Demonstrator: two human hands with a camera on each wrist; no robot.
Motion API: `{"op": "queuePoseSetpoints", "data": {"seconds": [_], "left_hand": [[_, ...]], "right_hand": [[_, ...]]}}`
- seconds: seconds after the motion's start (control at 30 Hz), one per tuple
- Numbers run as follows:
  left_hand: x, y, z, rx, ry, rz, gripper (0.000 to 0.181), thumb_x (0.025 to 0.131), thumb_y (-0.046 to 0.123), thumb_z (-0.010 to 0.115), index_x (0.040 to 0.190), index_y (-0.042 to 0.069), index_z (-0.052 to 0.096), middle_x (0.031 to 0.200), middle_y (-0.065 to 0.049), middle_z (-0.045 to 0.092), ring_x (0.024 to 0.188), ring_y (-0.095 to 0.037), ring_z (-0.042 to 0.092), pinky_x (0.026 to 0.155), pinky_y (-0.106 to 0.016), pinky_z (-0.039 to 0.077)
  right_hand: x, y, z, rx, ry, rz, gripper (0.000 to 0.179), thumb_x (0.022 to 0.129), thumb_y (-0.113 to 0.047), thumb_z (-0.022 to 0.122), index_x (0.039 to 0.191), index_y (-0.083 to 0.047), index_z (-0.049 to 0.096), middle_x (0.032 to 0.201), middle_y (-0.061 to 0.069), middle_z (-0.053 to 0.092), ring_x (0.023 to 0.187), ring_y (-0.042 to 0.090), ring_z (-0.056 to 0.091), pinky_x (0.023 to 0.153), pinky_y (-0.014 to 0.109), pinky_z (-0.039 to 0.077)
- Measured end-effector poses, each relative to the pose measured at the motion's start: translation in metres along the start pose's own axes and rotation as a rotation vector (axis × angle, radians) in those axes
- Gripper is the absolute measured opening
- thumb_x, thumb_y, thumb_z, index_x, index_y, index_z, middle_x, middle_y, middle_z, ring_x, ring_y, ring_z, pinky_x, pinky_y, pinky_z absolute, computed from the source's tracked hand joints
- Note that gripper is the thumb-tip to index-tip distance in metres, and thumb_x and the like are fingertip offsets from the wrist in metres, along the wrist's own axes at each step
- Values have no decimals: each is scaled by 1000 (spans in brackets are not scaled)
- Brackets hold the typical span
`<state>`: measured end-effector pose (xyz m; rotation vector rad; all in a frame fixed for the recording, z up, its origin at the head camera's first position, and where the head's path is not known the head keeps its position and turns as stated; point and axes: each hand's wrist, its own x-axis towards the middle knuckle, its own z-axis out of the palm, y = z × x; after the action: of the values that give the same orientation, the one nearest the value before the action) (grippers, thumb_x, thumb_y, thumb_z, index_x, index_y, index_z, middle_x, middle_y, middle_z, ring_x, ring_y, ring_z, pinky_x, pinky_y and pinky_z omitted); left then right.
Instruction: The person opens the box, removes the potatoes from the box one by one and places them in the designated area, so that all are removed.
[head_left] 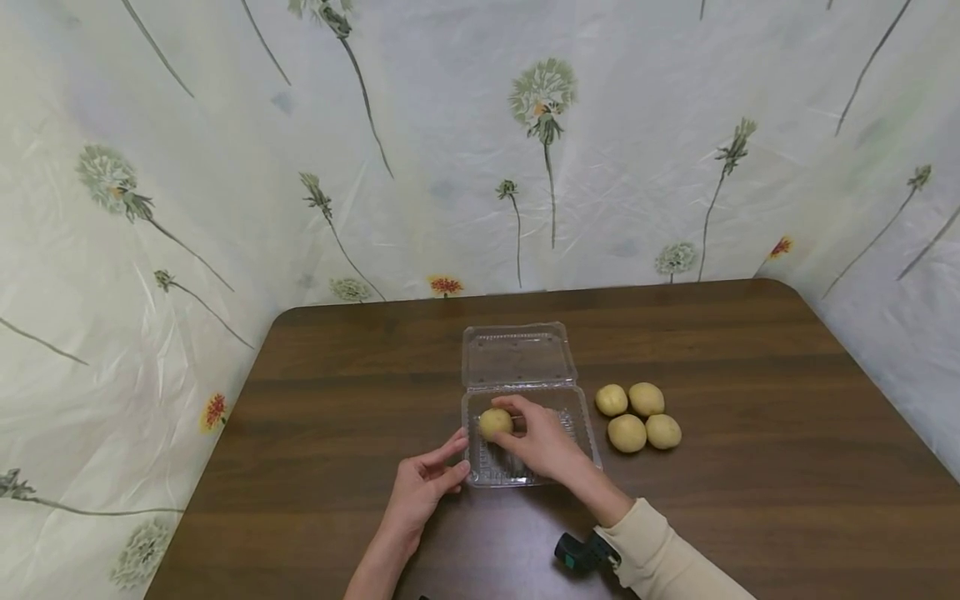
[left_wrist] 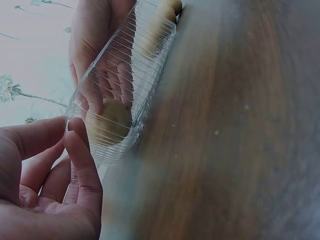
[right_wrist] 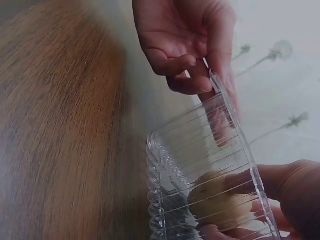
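Observation:
A clear plastic clamshell container (head_left: 519, 354) lies opened on the table, its lid folded back. Inside its base, toward the left side, my right hand (head_left: 542, 440) holds a potato (head_left: 496, 424) between thumb and fingers. My left hand (head_left: 422, 487) pinches the container's left rim between thumb and fingertips; the left wrist view shows this hand (left_wrist: 55, 175) on the edge. Through the ribbed wall in the right wrist view, the potato (right_wrist: 220, 200) appears low in the base. Whether it touches the bottom I cannot tell.
Several more potatoes (head_left: 627, 434) sit grouped on the wooden table (head_left: 750, 375), just right of the container. A small black device (head_left: 587, 552) is at the right wrist by the beige sleeve (head_left: 667, 550). Floral-patterned sheeting (head_left: 450, 150) surrounds the table's back and sides.

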<state>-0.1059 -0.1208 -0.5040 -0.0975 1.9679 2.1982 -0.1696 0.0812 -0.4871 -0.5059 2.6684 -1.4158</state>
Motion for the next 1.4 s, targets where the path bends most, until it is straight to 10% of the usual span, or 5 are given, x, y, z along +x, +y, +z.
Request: {"op": "queuePoseSetpoints", "data": {"seconds": [1.4], "left_hand": [[0, 1, 2, -12, 15, -1, 38, 87, 0, 71, 124, -5, 64, 136, -5, 58, 71, -7, 58, 68, -22, 50]], "right_hand": [[-38, -8, -33, 152, 0, -36, 38, 86, -15, 76, 122, -11, 66, 122, 11, 66, 104, 31, 65, 81, 29, 54]]}}
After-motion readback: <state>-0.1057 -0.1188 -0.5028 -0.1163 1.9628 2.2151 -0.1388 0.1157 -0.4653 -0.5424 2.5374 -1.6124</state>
